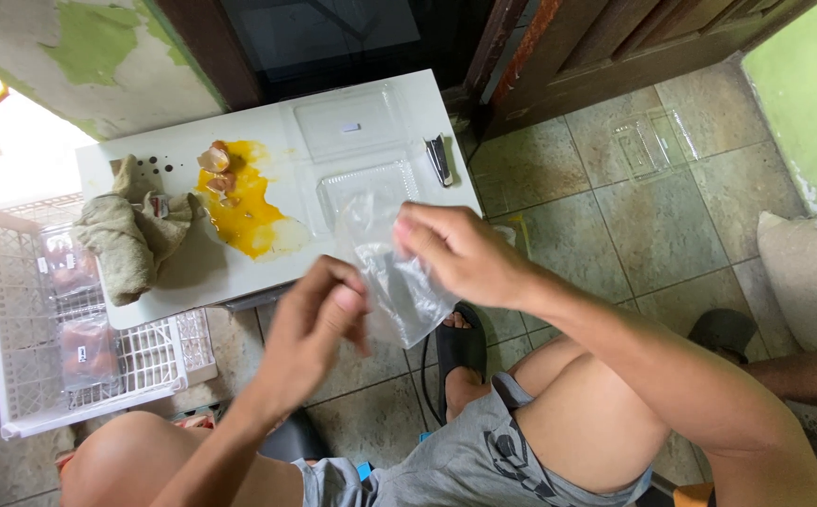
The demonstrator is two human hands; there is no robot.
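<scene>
Knees fill the bottom of the frame; centre frame, right hand (460,253) pinches a clear plastic bag (399,282) by its top edge, left hand (319,324) half-curled beside it, holding nothing. Bag looks flimsy, light, slippery, so grip the rim.

Right hand (460,249) pinching, left hand (319,314) loose.

Single head view, looking steeply down, close over hands (380,282), white table (267,272), tiled floor (615,216).
</scene>
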